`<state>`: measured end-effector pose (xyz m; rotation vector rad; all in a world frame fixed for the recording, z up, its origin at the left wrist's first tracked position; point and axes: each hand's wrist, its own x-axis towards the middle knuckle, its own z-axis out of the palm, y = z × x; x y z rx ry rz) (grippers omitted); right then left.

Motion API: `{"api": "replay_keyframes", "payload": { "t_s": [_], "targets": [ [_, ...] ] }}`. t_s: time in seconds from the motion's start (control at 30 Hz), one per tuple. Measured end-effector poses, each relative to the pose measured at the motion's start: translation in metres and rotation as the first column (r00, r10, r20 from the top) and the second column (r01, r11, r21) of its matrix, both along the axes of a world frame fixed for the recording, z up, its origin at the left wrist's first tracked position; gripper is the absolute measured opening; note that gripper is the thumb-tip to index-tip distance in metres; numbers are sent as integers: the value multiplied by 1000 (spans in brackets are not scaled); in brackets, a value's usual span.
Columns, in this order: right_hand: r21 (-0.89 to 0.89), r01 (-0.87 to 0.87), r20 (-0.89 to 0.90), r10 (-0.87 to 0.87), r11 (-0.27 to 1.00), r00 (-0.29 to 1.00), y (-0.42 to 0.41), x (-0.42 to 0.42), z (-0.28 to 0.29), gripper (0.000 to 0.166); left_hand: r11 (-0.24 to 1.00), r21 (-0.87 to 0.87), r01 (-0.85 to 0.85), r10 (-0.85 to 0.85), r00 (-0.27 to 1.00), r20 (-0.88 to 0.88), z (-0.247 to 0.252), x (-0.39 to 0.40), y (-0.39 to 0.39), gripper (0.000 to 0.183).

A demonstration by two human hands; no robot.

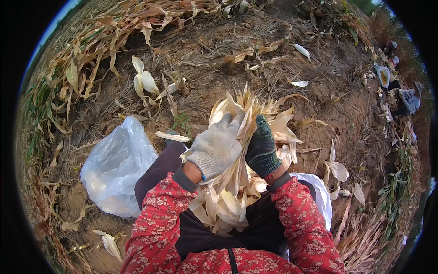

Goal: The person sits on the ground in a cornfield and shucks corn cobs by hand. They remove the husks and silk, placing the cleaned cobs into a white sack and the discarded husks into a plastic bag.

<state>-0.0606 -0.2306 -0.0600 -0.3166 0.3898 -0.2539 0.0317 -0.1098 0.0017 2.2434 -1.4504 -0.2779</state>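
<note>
My left hand (219,147), in an off-white knitted glove, lies over the left side of a thick bundle of dry corn husks (236,174), its fingers stretched along the leaves. From the right, my right hand (262,150) in a dark green and black glove clasps the same bundle, thumb side up. The bundle stands between my knees, pale leaves fanning out beyond both hands and down towards my lap. Whether ears of corn sit inside it is hidden. My palms and most of the right fingers are out of sight.
A translucent plastic bag (118,171) sits by my left leg, and white material (318,195) shows beside my right. Cut corn stalks (102,44) are heaped ahead at left. Loose husks (145,80) lie on the soil. People (407,99) are at the far right.
</note>
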Motion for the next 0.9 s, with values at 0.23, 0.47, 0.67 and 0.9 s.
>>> {"api": "replay_keyframes", "payload": {
  "t_s": [0.23,0.47,0.67,0.9],
  "targets": [
    [-332,-55,-83,29,942,996,11,-2,-11,46,999,-38,-5,11,986,169,6,-11,-7,52],
    [-35,-3,-43,1,999,999,-2,6,-42,28,967,247,68,-159,915,371,-8,-26,-10,34],
    [-33,107,-135,-111,994,985,-6,-1,-25,31,994,-13,112,-98,911,400,-18,-35,2,43],
    [-361,181,-96,-230,915,969,-45,-29,-45,36,955,-79,287,-240,899,366,-42,-65,29,58]
  ]
}}
